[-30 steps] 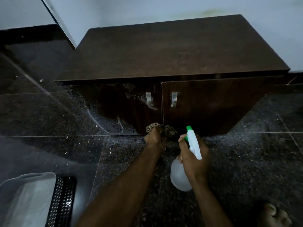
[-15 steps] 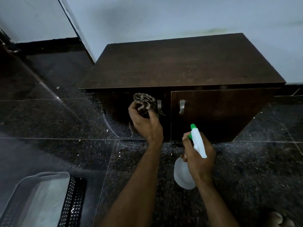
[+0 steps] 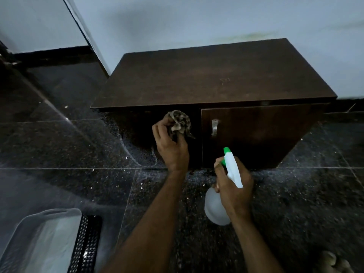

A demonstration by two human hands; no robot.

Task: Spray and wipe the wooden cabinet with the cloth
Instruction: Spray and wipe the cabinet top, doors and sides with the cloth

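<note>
A low dark wooden cabinet point(image 3: 212, 77) stands against the pale wall, with two front doors and a metal handle point(image 3: 214, 127) on the right door. My left hand point(image 3: 172, 146) grips a bunched patterned cloth point(image 3: 180, 122) and presses it to the upper part of the left door, covering that door's handle. My right hand point(image 3: 233, 186) holds a white spray bottle point(image 3: 217, 208) with a green nozzle, low in front of the right door, nozzle pointing toward the cabinet.
The floor is dark speckled tile point(image 3: 78, 184) with pale dust near the cabinet base. A translucent plastic lid point(image 3: 41, 239) and a black perforated basket point(image 3: 86, 243) lie at the lower left. Toes of a foot point(image 3: 332, 263) show at the lower right.
My left hand with the cloth rose from the bottom of the left door to its upper part near the handle. The right hand kept the bottle about where it was.
</note>
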